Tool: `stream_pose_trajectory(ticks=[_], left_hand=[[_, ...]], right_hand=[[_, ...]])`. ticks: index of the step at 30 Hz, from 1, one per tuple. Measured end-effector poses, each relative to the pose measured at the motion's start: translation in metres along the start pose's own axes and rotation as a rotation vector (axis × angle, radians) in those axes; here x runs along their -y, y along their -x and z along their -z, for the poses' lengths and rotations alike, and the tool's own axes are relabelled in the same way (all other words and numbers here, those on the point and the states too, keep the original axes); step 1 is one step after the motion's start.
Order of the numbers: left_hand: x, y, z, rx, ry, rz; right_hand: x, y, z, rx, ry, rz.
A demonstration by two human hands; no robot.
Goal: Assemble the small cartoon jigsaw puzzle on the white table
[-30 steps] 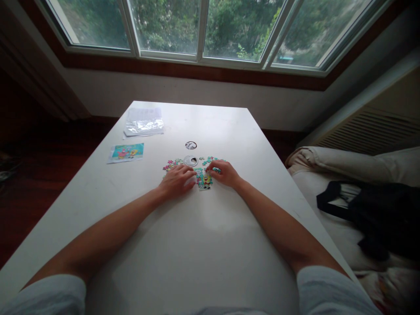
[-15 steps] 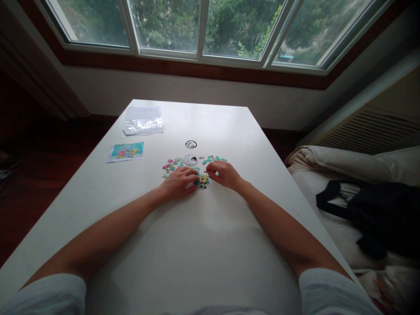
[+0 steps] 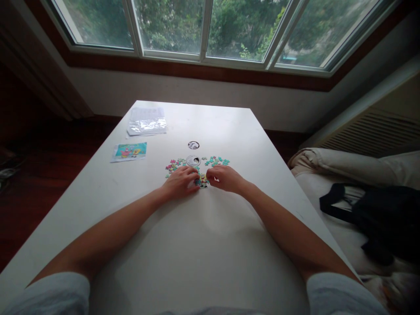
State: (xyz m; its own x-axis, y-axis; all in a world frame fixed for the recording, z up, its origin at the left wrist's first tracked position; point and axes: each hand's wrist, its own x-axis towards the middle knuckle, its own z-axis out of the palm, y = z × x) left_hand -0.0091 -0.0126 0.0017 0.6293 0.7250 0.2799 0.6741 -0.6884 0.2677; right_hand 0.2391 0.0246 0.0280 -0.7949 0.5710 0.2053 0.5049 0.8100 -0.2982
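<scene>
A small joined patch of jigsaw puzzle (image 3: 203, 181) with a yellow cartoon figure lies flat on the white table between my hands. My left hand (image 3: 181, 181) rests at its left side, fingers bent and gripping that edge, covering part of it. At the right edge, my right hand (image 3: 225, 179) has thumb and fingertips pinched together; anything between them is hidden. Loose pink and green puzzle pieces (image 3: 173, 166) lie just beyond my left hand, and teal puzzle pieces (image 3: 217, 161) lie beyond the right. A round silvery lid (image 3: 193, 160) sits between these groups.
Farther back on the table (image 3: 210, 245) is a round dark-rimmed disc (image 3: 193, 145). To the left are a cartoon picture card (image 3: 131, 151) and a clear plastic packet with paper (image 3: 147, 121). A cushioned seat with a black bag (image 3: 387, 214) stands on the right.
My right hand has moved slightly down and closer against the puzzle's right edge, its fingers more closed. My left hand stays at the left side. The whole view has shifted a little.
</scene>
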Motion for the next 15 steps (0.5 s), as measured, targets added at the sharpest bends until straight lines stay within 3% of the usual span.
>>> stream_pose_trajectory(ticks=[9, 15], left_hand=[[-0.002, 0.000, -0.003, -0.021, 0.003, 0.012], [-0.003, 0.000, -0.004, -0.032, 0.002, 0.012]], right_hand=[[0.003, 0.022, -0.017, -0.103, 0.306, 0.171], [0.007, 0.033, -0.028, -0.141, 0.374, 0.247]])
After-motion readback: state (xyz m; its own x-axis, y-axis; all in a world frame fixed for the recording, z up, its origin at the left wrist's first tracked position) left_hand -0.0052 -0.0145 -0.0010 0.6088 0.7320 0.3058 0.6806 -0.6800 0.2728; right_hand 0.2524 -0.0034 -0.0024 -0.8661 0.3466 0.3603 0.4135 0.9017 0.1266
